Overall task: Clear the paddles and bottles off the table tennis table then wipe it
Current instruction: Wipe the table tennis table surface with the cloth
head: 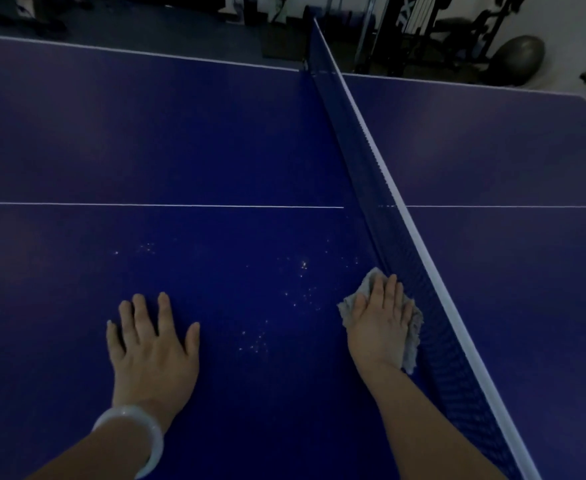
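Head view looks down on the blue desk (pixel 215 133), and no paddles or bottles show on it, so the clearing part looks done and you are on the wiping part.

Start at the left. Your left hand (pixel 151 344) lies flat on the desk with its fingers spread wide and holds nothing. It looks like you lean on it so you can reach far with the other arm. A pale bangle (pixel 139 434) sits on that wrist.

Between your hands, little shiny specks (pixel 302 268) dot the blue top. They may be water drops or dust; it is too dark to tell. That spot likely still needs a wipe.

Your right hand (pixel 381 323) presses flat, fingers straight, on a grey cloth (pixel 412 334). The cloth peeks out around your hand and lies just beside the net (pixel 353 133).

The net stands in the way, so the cloth cannot slide straight across to the far half. Dark gym gear (pixel 457 32) and a big ball (pixel 518 58) wait past the desk.
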### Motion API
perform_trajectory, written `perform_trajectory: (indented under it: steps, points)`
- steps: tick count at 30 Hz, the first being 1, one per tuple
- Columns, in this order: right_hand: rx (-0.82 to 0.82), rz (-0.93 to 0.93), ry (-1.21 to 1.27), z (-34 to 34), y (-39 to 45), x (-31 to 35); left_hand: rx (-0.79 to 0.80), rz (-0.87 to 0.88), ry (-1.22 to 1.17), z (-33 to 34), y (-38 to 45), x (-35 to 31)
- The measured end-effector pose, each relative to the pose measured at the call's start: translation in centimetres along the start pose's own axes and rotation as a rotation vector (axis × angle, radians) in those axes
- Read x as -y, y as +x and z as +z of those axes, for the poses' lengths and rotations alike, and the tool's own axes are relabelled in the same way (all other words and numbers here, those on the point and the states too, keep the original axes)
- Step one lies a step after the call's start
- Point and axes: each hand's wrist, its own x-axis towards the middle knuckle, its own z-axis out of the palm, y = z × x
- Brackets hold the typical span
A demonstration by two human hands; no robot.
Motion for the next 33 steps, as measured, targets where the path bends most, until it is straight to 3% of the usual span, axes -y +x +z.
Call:
perform_trajectory:
  steps: [9, 14, 23, 33]
  points:
    - [0.132, 0.264, -0.052, 1.1, 7.6, 5.8, 0.001, -0.017, -0.006, -0.3, 0.0, -0.2]
    - [0.094, 0.160, -0.050, 2.8, 4.7, 8.2, 0.013, -0.019, -0.029, -0.5, 0.0, -0.3]
    - [-0.014, 0.131, -0.110, 3.1, -0.3, 6.6, 0.008, -0.019, -0.006, -0.3, 0.2, -0.4]
    - [0.116, 0.169, -0.084, 2.7, 10.8, 8.3, 0.025, -0.028, -0.013, -0.7, 0.1, -0.5]
